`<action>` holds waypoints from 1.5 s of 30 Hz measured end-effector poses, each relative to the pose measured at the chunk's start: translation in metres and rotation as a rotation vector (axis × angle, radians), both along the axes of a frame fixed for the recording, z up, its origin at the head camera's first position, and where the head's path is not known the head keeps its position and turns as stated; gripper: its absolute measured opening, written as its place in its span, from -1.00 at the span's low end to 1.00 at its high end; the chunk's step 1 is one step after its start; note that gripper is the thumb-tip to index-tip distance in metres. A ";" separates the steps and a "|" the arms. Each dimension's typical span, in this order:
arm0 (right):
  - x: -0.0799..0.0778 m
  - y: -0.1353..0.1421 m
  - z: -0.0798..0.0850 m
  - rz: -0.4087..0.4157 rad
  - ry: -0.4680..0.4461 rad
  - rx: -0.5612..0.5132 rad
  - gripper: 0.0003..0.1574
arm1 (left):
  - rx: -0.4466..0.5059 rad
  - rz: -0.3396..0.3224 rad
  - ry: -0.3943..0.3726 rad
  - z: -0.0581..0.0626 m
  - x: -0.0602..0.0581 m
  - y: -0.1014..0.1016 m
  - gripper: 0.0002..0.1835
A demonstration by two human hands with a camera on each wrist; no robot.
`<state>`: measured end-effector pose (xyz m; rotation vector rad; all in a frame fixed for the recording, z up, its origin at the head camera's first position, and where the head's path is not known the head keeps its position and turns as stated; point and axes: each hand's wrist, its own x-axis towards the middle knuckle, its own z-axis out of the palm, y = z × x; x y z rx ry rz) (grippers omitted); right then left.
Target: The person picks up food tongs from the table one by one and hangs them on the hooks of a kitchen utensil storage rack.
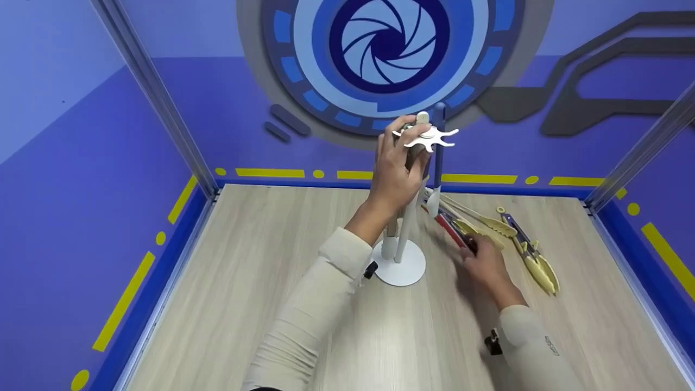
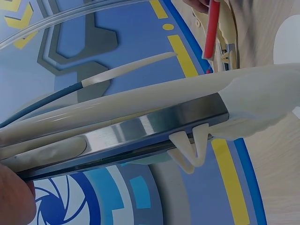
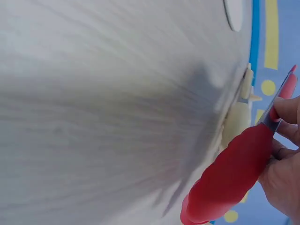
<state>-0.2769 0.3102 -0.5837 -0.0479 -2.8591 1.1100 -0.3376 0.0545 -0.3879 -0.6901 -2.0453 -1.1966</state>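
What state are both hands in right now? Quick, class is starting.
Left hand: closed around the white stand near its top.
Right hand: closed, holding red tongs.

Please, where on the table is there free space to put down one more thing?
Widest: the table between the left wall and left sleeve. Smaller: between the yellow tongs and right wall. Crowded: right of the white stand, where the right hand holds red tongs near yellow utensils.

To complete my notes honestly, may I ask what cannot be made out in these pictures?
Stand base: left wrist view, cut off by right edge.
Left hand: same view, cut off by left edge.
Red tongs: head view, partly hidden by right hand.
Sleeve lettering: head view, too small.
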 end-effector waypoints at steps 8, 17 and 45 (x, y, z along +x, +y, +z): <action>0.005 0.005 0.013 -0.029 0.075 -0.072 -0.45 | -0.011 0.000 -0.019 0.003 0.002 -0.002 -0.62; 0.005 -0.008 0.029 -0.083 0.178 -0.161 -0.48 | -0.016 -0.028 -0.043 0.011 -0.001 -0.008 -0.64; 0.015 -0.057 0.100 -0.054 0.472 -0.426 -0.52 | -0.076 -0.061 -0.101 0.031 -0.005 -0.017 -0.56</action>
